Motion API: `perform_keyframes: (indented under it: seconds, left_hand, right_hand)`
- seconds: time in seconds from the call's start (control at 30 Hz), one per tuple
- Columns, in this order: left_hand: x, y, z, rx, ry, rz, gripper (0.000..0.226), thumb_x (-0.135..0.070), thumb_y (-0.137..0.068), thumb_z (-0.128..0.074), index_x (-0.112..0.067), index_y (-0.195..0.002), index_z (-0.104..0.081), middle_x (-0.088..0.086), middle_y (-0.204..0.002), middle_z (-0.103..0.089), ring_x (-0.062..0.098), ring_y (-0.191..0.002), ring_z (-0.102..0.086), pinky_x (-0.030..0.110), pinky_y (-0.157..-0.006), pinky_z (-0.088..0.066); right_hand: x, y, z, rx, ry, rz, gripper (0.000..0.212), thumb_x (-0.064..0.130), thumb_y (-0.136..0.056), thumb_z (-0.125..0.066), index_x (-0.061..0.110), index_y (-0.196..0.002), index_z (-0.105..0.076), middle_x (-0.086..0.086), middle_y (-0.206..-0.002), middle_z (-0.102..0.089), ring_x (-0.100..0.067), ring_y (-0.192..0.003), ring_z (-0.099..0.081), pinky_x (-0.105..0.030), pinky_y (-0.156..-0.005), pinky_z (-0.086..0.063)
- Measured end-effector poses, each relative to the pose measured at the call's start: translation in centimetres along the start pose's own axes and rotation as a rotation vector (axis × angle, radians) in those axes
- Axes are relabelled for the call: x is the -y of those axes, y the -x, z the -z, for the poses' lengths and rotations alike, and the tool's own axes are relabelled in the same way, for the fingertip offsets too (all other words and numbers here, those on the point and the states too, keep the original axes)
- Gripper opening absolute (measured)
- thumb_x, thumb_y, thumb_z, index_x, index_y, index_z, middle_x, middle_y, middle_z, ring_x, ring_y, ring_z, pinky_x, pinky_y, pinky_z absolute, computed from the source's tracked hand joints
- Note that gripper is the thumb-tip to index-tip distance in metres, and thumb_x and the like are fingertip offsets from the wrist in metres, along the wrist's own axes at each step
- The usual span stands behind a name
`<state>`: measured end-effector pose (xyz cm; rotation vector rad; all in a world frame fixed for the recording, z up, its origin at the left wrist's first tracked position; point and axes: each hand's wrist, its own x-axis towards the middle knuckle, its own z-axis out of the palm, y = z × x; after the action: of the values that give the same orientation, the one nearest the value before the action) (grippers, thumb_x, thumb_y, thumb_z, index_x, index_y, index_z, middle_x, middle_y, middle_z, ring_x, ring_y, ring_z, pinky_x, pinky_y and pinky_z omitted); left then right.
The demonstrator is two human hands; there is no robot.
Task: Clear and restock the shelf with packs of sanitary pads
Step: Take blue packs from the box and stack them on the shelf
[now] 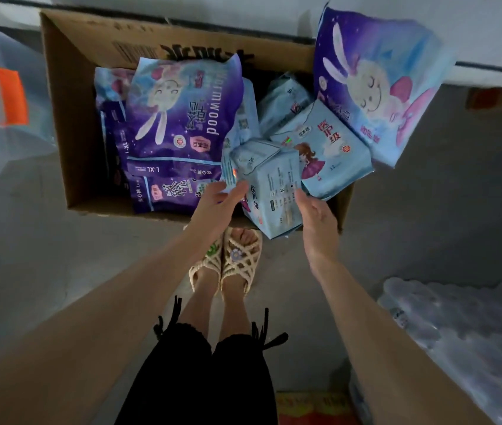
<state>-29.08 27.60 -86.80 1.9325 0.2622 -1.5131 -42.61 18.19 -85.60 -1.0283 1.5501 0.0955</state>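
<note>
Cardboard box (69, 118) on the floor holds purple packs (182, 124) on its left side. At its near edge, the left hand (222, 200) lays straight fingers flat against a pale blue pack (269, 185). The right hand (317, 217) curls round the pack's other side. Pressing evenly from both sides and lifting straight up should keep the neighbouring blue pack (323, 148) from sliding out.
</note>
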Motion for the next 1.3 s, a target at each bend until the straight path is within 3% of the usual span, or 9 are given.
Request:
perform_keyframes:
  seconds: [0.13,0.27,0.47,0.57,0.63,0.77,0.97,1.1,1.3]
  left_hand:
    - [0.6,-1.7,-0.6,0.072,0.023,-0.014,0.024,-0.043,-0.098,-0.048,-0.023,-0.111,-0.053,-0.016,-0.104,-0.058,-0.004,-0.090,-0.053,0.025,-0.089,-0.039]
    - [0.9,-3.0,-1.3,0.195,0.095,-0.046,0.016,-0.045,-0.100,-0.041,-0.034,-0.094,-0.050,-0.025,-0.096,-0.054,-0.012,-0.085,-0.052,0.015,-0.081,-0.038]
    - [1.1,-3.2,-1.4,0.299,0.142,0.023,0.019,-0.042,-0.100,-0.042,-0.029,-0.098,-0.056,-0.021,-0.092,-0.062,-0.018,-0.068,-0.061,0.000,-0.051,-0.043]
    - [0.9,-3.0,-0.9,0.272,0.028,-0.067,0.025,-0.043,-0.092,-0.059,-0.022,-0.105,-0.057,-0.005,-0.103,-0.068,0.011,-0.095,-0.069,0.015,-0.070,-0.056]
    - [0.8,-2.8,-0.8,0.261,-0.040,-0.087,0.064,-0.059,-0.071,-0.077,-0.013,-0.112,-0.059,0.012,-0.110,-0.068,0.032,-0.098,-0.067,0.035,-0.077,-0.060]
    - [-0.7,-1.1,-0.4,0.263,0.050,-0.075,0.099,-0.064,-0.049,-0.086,-0.004,-0.123,-0.054,0.020,-0.118,-0.064,0.032,-0.095,-0.068,0.034,-0.071,-0.059]
    - [-4.2,0.9,0.9,0.426,0.267,0.009,0.025,-0.026,-0.074,-0.067,-0.017,-0.097,-0.064,-0.001,-0.092,-0.076,0.013,-0.081,-0.073,0.026,-0.063,-0.057]
    - [-5.8,1.3,1.5,0.354,0.305,-0.034,0.039,-0.026,-0.073,-0.070,-0.013,-0.109,-0.063,0.002,-0.097,-0.076,0.018,-0.085,-0.073,0.030,-0.064,-0.058]
    - [-6.7,1.2,2.5,0.001,0.265,-0.123,0.060,-0.021,-0.071,-0.083,-0.011,-0.121,-0.051,-0.001,-0.105,-0.073,0.014,-0.086,-0.073,0.031,-0.068,-0.061]
  right_hand:
    - [-1.2,-1.1,-1.2,0.067,-0.064,-0.045,0.049,0.043,-0.094,-0.059,0.014,-0.133,-0.054,0.005,-0.122,-0.063,0.017,-0.085,-0.061,-0.002,-0.062,-0.044]
    - [-1.8,-2.4,-1.9,0.137,-0.116,-0.075,0.077,0.060,-0.082,-0.061,0.019,-0.145,-0.043,0.004,-0.136,-0.057,-0.009,-0.120,-0.057,-0.017,-0.090,-0.048]
    - [-2.1,-2.7,-2.1,0.148,-0.173,-0.115,0.115,0.089,-0.053,-0.064,0.025,-0.146,-0.041,0.003,-0.137,-0.057,-0.016,-0.122,-0.058,-0.049,-0.106,-0.045]
    - [-1.7,-2.2,-1.5,0.145,-0.176,-0.127,0.101,0.087,-0.058,-0.061,0.033,-0.142,-0.044,0.008,-0.135,-0.058,-0.013,-0.122,-0.057,-0.047,-0.108,-0.043]
    - [-1.3,-1.7,-1.0,0.156,-0.188,-0.140,0.079,0.079,-0.074,-0.057,0.034,-0.138,-0.049,0.009,-0.131,-0.061,-0.010,-0.118,-0.059,-0.043,-0.107,-0.043]
    - [0.6,0.0,-0.6,0.182,-0.273,-0.150,0.063,0.070,-0.078,-0.047,0.035,-0.129,-0.056,0.010,-0.121,-0.067,-0.007,-0.110,-0.063,-0.039,-0.104,-0.046]
    - [3.3,1.2,-1.1,0.249,-0.348,-0.131,0.034,0.064,-0.091,-0.038,0.046,-0.106,-0.062,0.015,-0.112,-0.071,-0.008,-0.110,-0.065,-0.047,-0.107,-0.044]
    - [4.5,1.2,-1.4,0.248,-0.358,-0.122,0.034,0.056,-0.099,-0.035,0.040,-0.114,-0.061,0.009,-0.120,-0.069,-0.011,-0.113,-0.064,-0.043,-0.104,-0.047]
    - [5.2,-0.7,-0.6,-0.190,-0.172,0.019,0.054,0.056,-0.081,-0.068,0.015,-0.114,-0.054,-0.004,-0.121,-0.060,-0.019,-0.110,-0.059,-0.044,-0.095,-0.053]
